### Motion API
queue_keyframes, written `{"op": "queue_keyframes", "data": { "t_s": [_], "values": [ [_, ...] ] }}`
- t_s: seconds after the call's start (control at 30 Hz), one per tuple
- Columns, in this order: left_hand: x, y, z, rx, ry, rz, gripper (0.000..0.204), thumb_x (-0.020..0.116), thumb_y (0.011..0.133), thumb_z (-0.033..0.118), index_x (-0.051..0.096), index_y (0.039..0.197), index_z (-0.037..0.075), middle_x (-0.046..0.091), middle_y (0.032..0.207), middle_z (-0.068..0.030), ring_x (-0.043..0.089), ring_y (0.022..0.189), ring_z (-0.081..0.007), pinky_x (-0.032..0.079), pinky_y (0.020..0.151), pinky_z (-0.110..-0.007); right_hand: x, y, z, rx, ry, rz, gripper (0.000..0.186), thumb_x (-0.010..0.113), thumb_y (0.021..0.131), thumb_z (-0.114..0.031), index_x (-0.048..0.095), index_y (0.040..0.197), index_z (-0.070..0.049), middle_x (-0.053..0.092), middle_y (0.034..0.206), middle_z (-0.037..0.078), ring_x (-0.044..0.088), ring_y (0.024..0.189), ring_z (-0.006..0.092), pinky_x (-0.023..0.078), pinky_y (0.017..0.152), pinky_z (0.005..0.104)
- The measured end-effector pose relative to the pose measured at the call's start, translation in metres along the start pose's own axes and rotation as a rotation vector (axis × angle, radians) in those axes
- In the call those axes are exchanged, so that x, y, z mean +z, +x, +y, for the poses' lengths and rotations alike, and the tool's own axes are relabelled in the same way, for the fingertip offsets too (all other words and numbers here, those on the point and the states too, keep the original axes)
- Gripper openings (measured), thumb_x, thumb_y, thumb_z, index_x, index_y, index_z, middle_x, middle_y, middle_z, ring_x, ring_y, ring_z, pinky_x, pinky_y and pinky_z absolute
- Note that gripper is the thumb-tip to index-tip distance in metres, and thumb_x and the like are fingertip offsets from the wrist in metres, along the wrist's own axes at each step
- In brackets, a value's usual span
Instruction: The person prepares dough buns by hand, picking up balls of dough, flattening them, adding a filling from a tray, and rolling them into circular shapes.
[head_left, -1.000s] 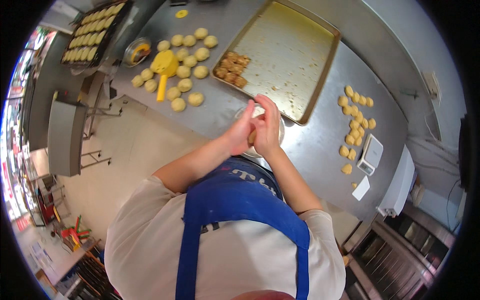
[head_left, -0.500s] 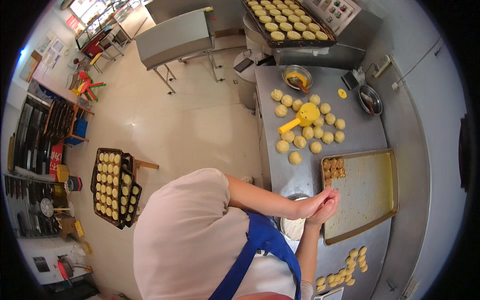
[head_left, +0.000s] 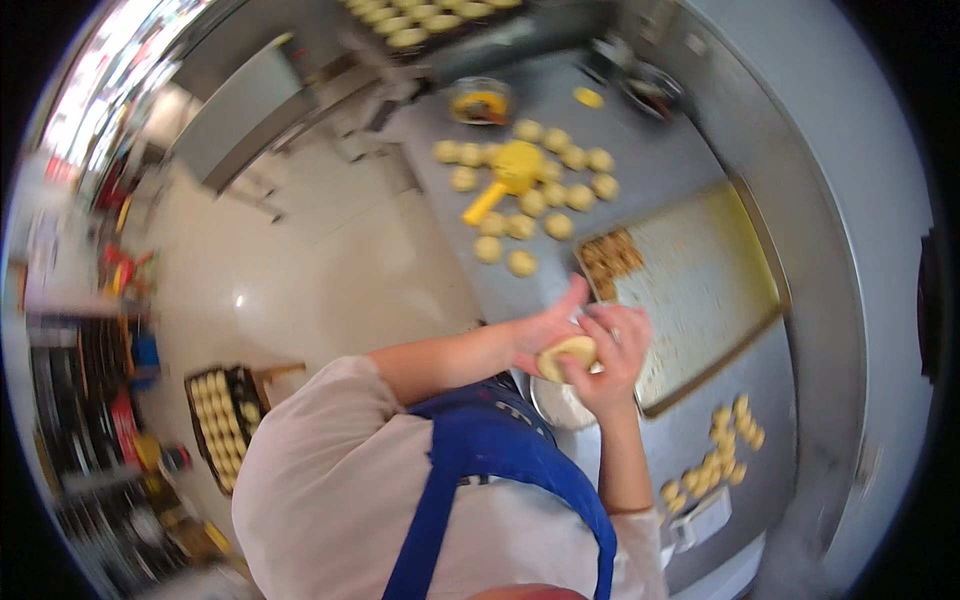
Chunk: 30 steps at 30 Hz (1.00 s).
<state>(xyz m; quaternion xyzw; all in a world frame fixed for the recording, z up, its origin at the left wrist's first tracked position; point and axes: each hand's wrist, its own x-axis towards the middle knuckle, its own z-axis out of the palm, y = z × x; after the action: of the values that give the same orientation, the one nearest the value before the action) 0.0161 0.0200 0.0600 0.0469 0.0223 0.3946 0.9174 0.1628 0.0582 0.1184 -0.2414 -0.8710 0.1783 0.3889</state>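
Observation:
A flattened round of pale yellow dough (head_left: 566,355) is between my two hands, over a bowl of white powder (head_left: 562,408) that they partly hide. My left hand (head_left: 545,330) cradles the dough with its thumb raised; its other fingers are mostly hidden. My right hand (head_left: 612,355) curves over the dough, thumb pressed against it. Just beyond my hands lies a large metal baking tray (head_left: 700,300), with brown clumps of filling (head_left: 610,258) in its near corner. The picture is blurred by motion.
The steel table carries rounded dough balls (head_left: 522,263), a yellow handled tool (head_left: 517,168), small dough pieces (head_left: 722,455), a white scale (head_left: 705,515) and metal bowls (head_left: 478,100). Trays of pale rounds (head_left: 430,25) stand at the back, others (head_left: 222,425) at left above the tiled floor (head_left: 300,280).
The view swung round toward the room at left, then shifted slightly again. My cupped hands have parted a little, and the dough round between them now shows, where half a second ago it was hidden.

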Motion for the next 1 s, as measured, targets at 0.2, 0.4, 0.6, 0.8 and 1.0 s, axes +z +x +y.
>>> {"op": "queue_keyframes", "data": {
  "t_s": [0.2,0.4,0.6,0.8,1.0],
  "values": [
    [-0.013,0.018,-0.010,0.316,-0.203,0.312,0.066,0.038,0.093,0.062,0.047,0.131,0.008,0.057,0.124,-0.0124,0.053,0.119,-0.0259,0.040,0.104,-0.043,0.000,-0.014,0.042,0.501,0.090,-0.293,0.032,0.070,0.077,-0.031,0.069,0.098,-0.007,0.068,0.080,0.011,0.066,0.076,0.0267,0.051,0.069,0.0370],
    [-0.055,0.013,-0.028,0.103,-0.138,0.664,0.027,0.052,0.097,0.023,0.054,0.119,0.007,0.061,0.115,-0.0066,0.056,0.113,-0.0219,0.043,0.101,-0.040,0.043,-0.025,0.226,0.688,-0.233,0.055,0.034,0.066,0.082,-0.034,0.068,0.098,-0.004,0.066,0.087,0.014,0.063,0.082,0.0324,0.051,0.075,0.0408],
    [-0.072,-0.006,-0.024,0.233,-0.094,0.716,0.032,0.053,0.097,0.024,0.052,0.123,0.005,0.059,0.121,-0.0068,0.055,0.116,-0.0215,0.043,0.102,-0.037,0.071,-0.019,0.251,0.668,-0.250,-0.286,0.037,0.065,0.082,-0.031,0.065,0.103,-0.001,0.063,0.101,0.018,0.058,0.100,0.0360,0.047,0.089,0.0420],
    [-0.065,-0.004,-0.017,0.151,-0.043,0.553,0.036,0.054,0.096,0.021,0.049,0.128,0.005,0.056,0.126,-0.0071,0.054,0.118,-0.0205,0.043,0.102,-0.036,0.055,-0.028,0.237,0.536,-0.223,-0.247,0.040,0.068,0.076,-0.018,0.061,0.113,-0.005,0.061,0.106,0.018,0.057,0.106,0.0363,0.047,0.092,0.0407],
    [-0.054,0.011,-0.028,-0.002,-0.057,0.626,0.035,0.052,0.098,0.020,0.049,0.129,0.005,0.056,0.125,-0.0065,0.055,0.117,-0.0190,0.044,0.102,-0.035,0.047,-0.029,0.235,0.619,-0.263,-0.427,0.044,0.072,0.071,-0.014,0.060,0.113,-0.008,0.062,0.107,0.015,0.060,0.100,0.0329,0.050,0.088,0.0392]
  ]
}}
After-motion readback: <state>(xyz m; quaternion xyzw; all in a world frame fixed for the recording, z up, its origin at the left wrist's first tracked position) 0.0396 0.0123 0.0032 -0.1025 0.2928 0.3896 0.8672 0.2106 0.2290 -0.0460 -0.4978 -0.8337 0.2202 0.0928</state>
